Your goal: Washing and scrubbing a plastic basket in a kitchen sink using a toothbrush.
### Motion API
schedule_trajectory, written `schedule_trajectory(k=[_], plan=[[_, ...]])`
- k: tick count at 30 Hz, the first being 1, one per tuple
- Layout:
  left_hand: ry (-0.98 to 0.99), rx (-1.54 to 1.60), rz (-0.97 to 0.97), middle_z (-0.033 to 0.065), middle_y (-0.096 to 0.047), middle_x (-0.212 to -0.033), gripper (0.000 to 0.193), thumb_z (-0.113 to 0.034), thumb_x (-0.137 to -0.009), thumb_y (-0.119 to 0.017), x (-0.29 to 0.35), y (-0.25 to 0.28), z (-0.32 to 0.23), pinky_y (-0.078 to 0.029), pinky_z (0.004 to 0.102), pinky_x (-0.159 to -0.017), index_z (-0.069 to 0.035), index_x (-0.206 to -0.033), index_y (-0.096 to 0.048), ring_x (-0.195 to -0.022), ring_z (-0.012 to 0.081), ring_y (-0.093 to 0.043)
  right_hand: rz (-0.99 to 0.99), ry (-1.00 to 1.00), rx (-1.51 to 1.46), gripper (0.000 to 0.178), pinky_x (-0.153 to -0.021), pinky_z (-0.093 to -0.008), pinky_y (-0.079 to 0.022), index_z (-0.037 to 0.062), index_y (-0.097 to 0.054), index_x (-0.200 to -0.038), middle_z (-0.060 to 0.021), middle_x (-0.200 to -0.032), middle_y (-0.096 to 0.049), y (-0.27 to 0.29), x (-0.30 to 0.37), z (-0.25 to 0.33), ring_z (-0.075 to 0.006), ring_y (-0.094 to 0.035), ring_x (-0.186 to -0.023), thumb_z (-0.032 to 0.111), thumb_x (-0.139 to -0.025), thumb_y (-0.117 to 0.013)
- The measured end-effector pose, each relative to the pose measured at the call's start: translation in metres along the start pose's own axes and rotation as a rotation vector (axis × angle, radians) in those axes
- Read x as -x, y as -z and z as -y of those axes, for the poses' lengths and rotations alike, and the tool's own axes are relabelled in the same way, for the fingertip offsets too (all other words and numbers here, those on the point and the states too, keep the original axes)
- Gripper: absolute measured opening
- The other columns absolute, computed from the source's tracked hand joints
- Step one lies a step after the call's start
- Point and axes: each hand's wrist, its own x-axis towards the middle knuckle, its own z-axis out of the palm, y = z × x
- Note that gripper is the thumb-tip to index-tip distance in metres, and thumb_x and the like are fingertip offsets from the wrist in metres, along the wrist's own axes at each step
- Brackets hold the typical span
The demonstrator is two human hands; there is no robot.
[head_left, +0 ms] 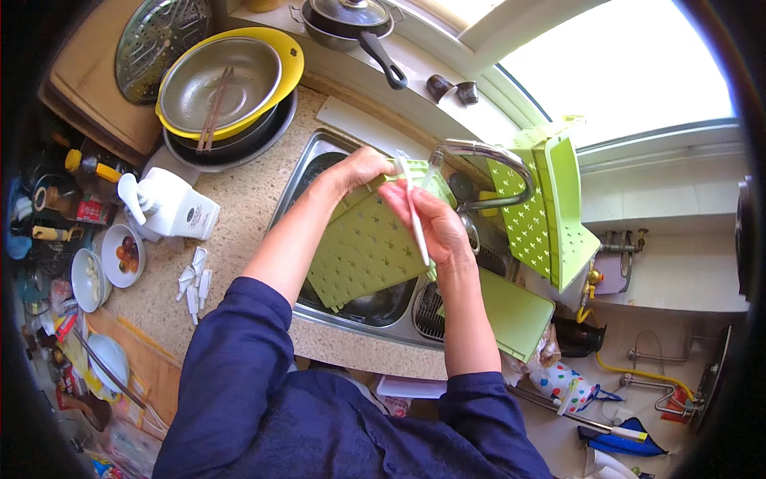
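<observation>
My left hand grips the far edge of a green perforated board, holding it tilted over the steel sink. A thin white strip is pinched in my right hand, just in front of the board and below the curved steel tap. A second green perforated rack stands to the right of the tap.
Several small white pieces lie on the speckled counter left of the sink. Behind them are a white jug-like appliance, a yellow-rimmed metal bowl with chopsticks, and a black pan. Small bowls sit at the left.
</observation>
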Motion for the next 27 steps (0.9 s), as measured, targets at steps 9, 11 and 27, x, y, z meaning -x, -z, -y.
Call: schedule_trajectory(k=[9,11,27], plan=[[0.014,0.113,-0.091,0.0131,-0.07,-0.099,0.033,-0.022,-0.092,-0.059,0.011,0.001,0.025,-0.05,0.0296,-0.074,0.006,-0.107,-0.067,-0.082,0.0155,-0.064,-0.253,0.096,0.271,0.033,-0.07,-0.0258,-0.057,-0.0096,-0.044,-0.128,-0.0251,-0.123,-0.059,0.039,0.071,0.003,-0.0288,-0.065,-0.107,0.01,-0.102,-0.04],[-0.077,0.135,-0.121,0.0149,-0.07,-0.097,0.033,-0.02,-0.092,-0.058,0.023,0.0,0.03,-0.052,0.0301,-0.073,0.008,-0.107,-0.066,-0.078,0.0177,-0.066,-0.382,0.137,0.256,0.031,-0.055,-0.022,-0.053,-0.008,-0.048,-0.125,-0.0228,-0.115,-0.064,0.068,0.092,0.001,-0.0244,-0.07,-0.095,0.01,-0.101,-0.041],[-0.01,0.477,-0.199,0.0163,-0.062,-0.119,0.052,-0.001,-0.075,-0.051,0.137,-0.064,0.044,-0.046,0.0299,-0.095,0.007,-0.127,-0.05,-0.107,0.0203,-0.061,-0.605,0.297,0.332,0.024,-0.05,-0.0203,-0.043,0.0019,-0.062,-0.113,-0.0011,-0.089,-0.066,0.11,0.114,-0.058,-0.005,-0.055,-0.068,0.017,-0.096,-0.056]])
